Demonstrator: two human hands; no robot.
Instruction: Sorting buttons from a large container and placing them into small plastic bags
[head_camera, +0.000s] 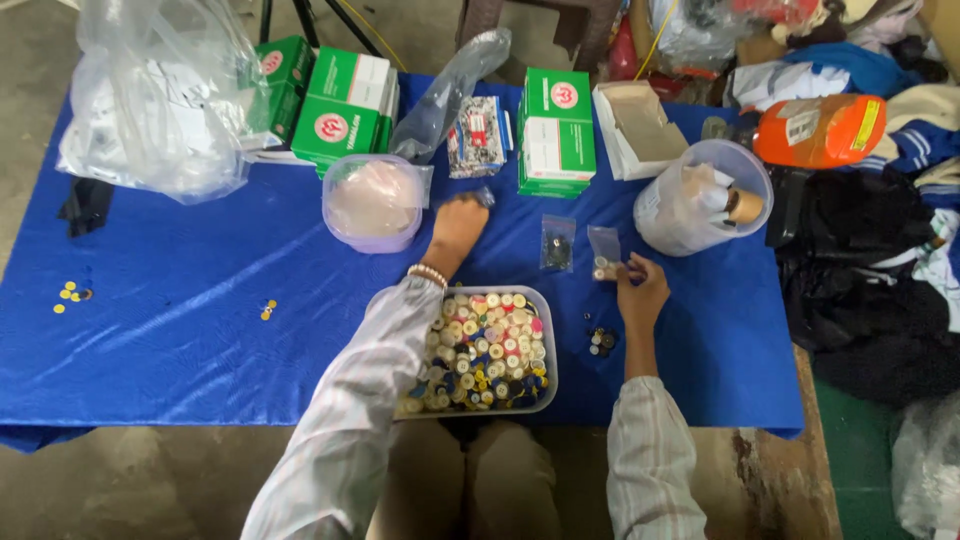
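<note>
Head camera looks down on a blue cloth-covered surface where a seated person in striped sleeves works over a clear tray of mixed coloured buttons, which sits right at the near edge between the two arms, within easy reach of both. The left hand stretches forward past the tray, its fingers curled down onto a small clear bag lying beside a lidded plastic tub; whether they actually grip the bag I cannot tell. The right hand rests just right of the tray, fingers pinched closed on the lower edge of a small zip bag holding pale buttons, with a second small bag of dark buttons close by on its left. A little heap of dark buttons lies by the right wrist, set apart from the mixed lot as if sorted by colour. Farther back stand green and white cartons, a round clear container of paper scraps and a big crumpled plastic bag; a few yellow buttons lie well off to the left.
</note>
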